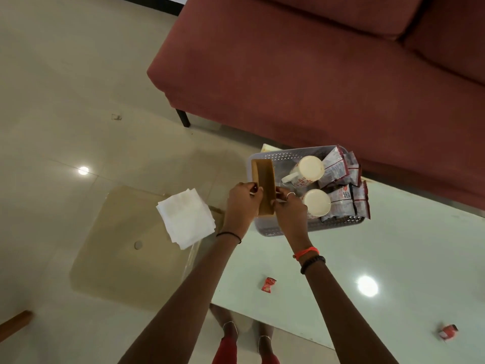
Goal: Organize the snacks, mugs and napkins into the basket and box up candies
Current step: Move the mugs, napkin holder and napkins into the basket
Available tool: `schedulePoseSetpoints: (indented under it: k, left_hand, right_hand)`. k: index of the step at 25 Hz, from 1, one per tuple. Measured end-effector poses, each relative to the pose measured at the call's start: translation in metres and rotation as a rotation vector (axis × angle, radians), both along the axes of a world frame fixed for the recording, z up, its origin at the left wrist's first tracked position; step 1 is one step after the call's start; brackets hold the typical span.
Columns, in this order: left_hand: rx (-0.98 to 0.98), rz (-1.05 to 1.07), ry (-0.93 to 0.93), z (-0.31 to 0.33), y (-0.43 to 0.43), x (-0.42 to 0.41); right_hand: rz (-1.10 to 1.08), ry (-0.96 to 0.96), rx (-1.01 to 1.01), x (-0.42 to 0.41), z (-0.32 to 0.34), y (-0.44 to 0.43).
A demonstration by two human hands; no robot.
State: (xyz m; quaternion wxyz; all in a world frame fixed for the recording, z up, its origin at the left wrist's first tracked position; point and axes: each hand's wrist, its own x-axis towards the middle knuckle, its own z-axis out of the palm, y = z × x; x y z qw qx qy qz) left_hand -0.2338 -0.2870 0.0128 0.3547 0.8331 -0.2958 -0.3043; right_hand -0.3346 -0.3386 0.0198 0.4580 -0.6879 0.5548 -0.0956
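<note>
Left hand [245,198] and right hand [287,204] both pinch a small brown cardboard box [265,189] from its two sides, fingers closed on it, held upright over the near-left corner of the grey basket [267,229]. Box looks open at its top end; contents not visible. Basket sits on the glass table [393,258] and already holds two mugs [309,170] and snack packets [341,179]. Napkin stack [186,219] is still outside, left of the basket. Two red candies [268,284] lie loose on the table, well apart. Likely step: readying the box for candies. Best done by keeping it level, opening up, setting it down near the candies before loading, one hand steadying.
</note>
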Motion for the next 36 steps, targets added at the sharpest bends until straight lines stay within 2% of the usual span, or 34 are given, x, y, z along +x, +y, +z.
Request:
schedulePoseSetpoints:
  k: [4,9,17,28,30,32,34,36]
  left_hand:
    - [0.053,-0.107,0.005,-0.026,-0.022,-0.011]
    - [0.145,-0.104,0.019,-0.056,-0.033,-0.012]
    - [0.234,-0.097,0.028,-0.082,-0.041,-0.015]
    - [0.226,-0.111,0.044,-0.082,-0.050,-0.009]
    - [0.169,-0.090,0.070,-0.078,-0.047,-0.005]
    - [0.039,-0.008,0.104,-0.067,-0.039,-0.002]
    - [-0.116,0.119,0.116,-0.055,-0.020,0.002]
    - [-0.224,0.320,0.096,-0.051,0.011,0.013]
  right_hand:
    - [-0.051,0.068,0.006,-0.014,-0.024,-0.015]
    - [0.029,0.169,0.017,-0.011,-0.058,-0.028]
    - [0.040,0.187,0.109,-0.013,-0.092,-0.029]
    - [0.059,0.168,0.084,-0.007,-0.094,-0.041]
    - [0.098,0.239,0.052,-0.006,-0.090,-0.044]
    - [0.100,0.312,-0.079,-0.003,-0.082,-0.043]
    - [0.030,0.220,-0.278,0.004,-0.071,-0.034]
    - [-0.019,0.046,-0.353,0.018,-0.060,-0.018]
